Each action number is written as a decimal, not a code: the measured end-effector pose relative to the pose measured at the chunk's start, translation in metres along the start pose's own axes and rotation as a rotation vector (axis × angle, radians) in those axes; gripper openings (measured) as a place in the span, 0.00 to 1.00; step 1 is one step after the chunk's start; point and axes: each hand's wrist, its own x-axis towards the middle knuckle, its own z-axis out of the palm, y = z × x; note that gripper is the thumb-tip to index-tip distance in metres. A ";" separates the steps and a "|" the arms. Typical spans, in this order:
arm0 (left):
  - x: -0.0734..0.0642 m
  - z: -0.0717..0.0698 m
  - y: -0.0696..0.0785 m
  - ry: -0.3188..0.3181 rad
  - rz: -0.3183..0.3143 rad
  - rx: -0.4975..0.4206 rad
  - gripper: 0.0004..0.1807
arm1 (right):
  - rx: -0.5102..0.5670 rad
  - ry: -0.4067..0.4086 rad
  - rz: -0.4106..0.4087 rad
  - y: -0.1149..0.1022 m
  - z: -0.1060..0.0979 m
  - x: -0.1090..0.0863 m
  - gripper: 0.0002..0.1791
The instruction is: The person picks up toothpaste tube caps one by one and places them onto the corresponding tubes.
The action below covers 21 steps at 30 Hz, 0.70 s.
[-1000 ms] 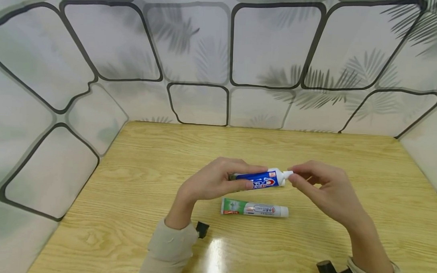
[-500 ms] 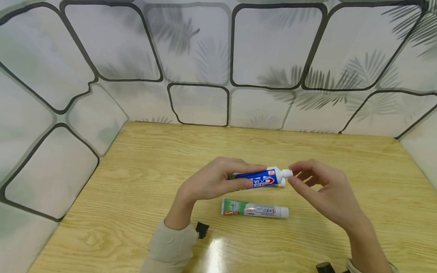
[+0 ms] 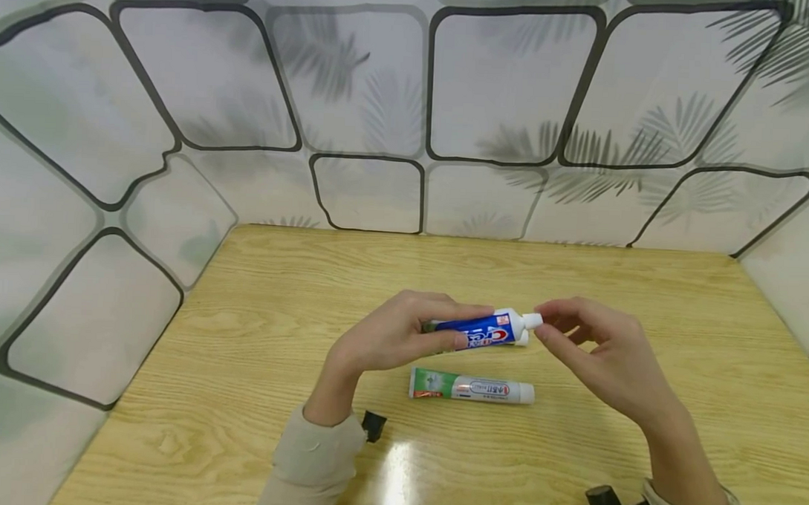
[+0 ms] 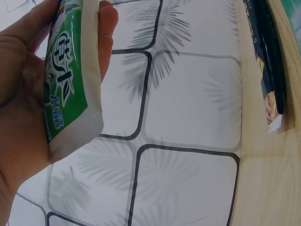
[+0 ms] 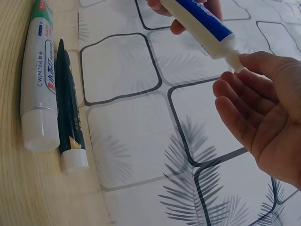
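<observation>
In the head view my left hand (image 3: pixel 395 330) holds a blue and white Crest toothpaste tube (image 3: pixel 485 330) above the table, thumb on its near side and fingers on the far side. The tube's green-printed tail end (image 4: pixel 70 75) shows in the left wrist view. My right hand (image 3: pixel 605 349) pinches the tube's white cap (image 3: pixel 531 321) between thumb and fingertips. In the right wrist view the cap (image 5: pixel 235 61) sits at the tube's mouth; whether it is loose cannot be told. The remaining right fingers are bent and hold nothing.
A green and white toothpaste tube (image 3: pixel 473 386) lies on the wooden table (image 3: pixel 296 278) nearer me. Beyond it lies a dark tube with a white cap (image 5: pixel 70 117), mostly hidden under the held tube in the head view. A patterned cloth wall (image 3: pixel 370 80) stands behind the table.
The right fingertips have shifted slightly on the cap, and more of the cap shows than a second ago. The left hand and the tube have barely moved.
</observation>
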 end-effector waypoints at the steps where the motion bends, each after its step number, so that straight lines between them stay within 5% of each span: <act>1: 0.000 0.000 0.000 -0.001 0.001 0.001 0.23 | 0.000 -0.001 0.002 0.000 0.000 0.000 0.14; 21: 0.000 0.000 -0.001 -0.019 -0.001 -0.015 0.22 | 0.016 -0.010 -0.030 0.000 0.001 -0.001 0.17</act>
